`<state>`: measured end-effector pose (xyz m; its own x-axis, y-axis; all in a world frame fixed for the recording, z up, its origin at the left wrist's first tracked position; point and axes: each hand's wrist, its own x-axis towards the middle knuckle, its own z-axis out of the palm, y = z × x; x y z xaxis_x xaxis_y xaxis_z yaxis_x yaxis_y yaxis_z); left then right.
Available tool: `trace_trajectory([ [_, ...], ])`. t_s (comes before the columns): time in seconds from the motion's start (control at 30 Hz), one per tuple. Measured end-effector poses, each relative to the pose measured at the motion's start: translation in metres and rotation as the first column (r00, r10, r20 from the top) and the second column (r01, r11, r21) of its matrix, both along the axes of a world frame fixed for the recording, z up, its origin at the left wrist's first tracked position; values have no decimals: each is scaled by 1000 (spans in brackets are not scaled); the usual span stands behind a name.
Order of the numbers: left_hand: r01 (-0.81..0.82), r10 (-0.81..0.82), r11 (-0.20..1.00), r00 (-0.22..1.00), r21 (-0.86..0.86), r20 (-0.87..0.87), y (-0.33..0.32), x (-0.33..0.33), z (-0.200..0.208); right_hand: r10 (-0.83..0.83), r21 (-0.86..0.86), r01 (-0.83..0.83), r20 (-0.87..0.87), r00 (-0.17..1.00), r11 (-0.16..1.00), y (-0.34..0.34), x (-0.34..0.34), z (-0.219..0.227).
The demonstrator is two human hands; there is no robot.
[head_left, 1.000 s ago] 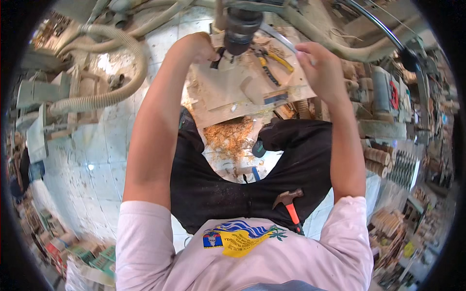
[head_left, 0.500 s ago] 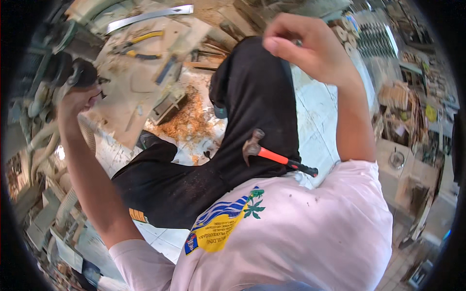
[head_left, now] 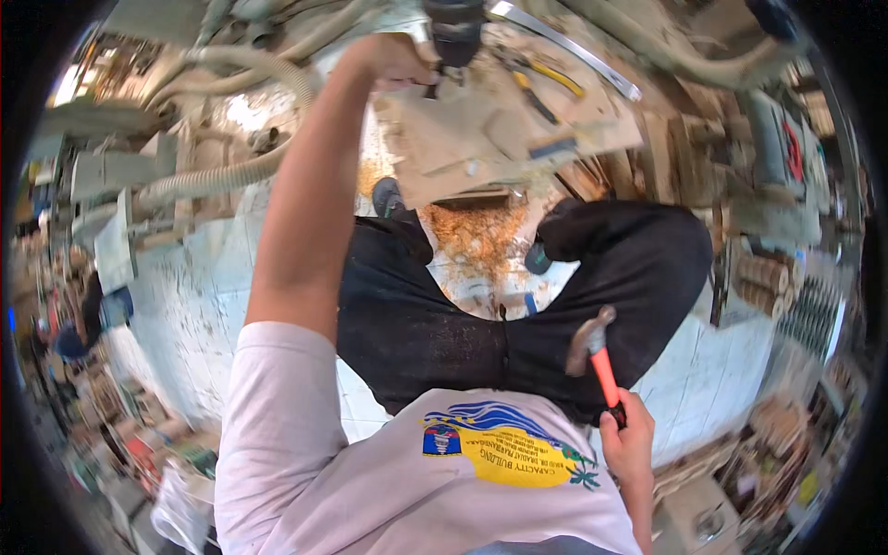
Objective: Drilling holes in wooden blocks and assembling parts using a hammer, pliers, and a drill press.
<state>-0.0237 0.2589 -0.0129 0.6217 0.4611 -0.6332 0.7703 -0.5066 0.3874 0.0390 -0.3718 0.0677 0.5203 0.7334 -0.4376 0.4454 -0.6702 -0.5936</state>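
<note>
My right hand (head_left: 629,439) is wrapped round the black grip of a claw hammer (head_left: 603,370), whose shaft is orange-red. The hammer's rusty metal head points away from me, above my right thigh. My left arm is stretched far forward. At its end my left hand (head_left: 398,63) has its fingers curled in, beside the lower end of a dark cylindrical machine part (head_left: 455,35). A small dark piece (head_left: 431,91) shows at the fingertips; what it is I cannot make out.
A dusty wooden board (head_left: 444,139) lies ahead, with yellow-handled pliers (head_left: 546,83) and a long metal strip (head_left: 569,46) on or near it. Wood shavings (head_left: 476,236) cover the floor between my feet. A ribbed hose (head_left: 217,180) runs at the left; wood pieces (head_left: 763,277) are stacked at the right.
My right hand has come down from its raised place and taken hold of the hammer that lay on my lap. My left hand stays by the dark machine part; the view has turned.
</note>
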Motion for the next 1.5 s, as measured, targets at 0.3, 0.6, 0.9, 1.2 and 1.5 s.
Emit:
trace_trajectory([
  [0.3, -101, 103, 994, 994, 50, -24, -14, 9, -5, 37, 312, -46, 34, 999, 949, 239, 98, -3],
  [0.6, -199, 208, 977, 965, 73, -158, -16, 17, -6, 483, 349, -525, 205, 851, 776, 379, 162, -57],
  [0.9, -163, 178, 981, 971, 102, -162, -19, 18, -8, 578, 370, -620, 230, 783, 692, 395, 170, -60],
  [1.2, -118, 123, 990, 991, 75, -60, -20, 13, -2, 609, 309, -715, 379, 697, 627, 398, 174, -63],
  [1.5, -138, 151, 987, 971, 83, -187, -13, 21, -17, 543, 411, -772, 551, 634, 485, 388, 162, -56],
])
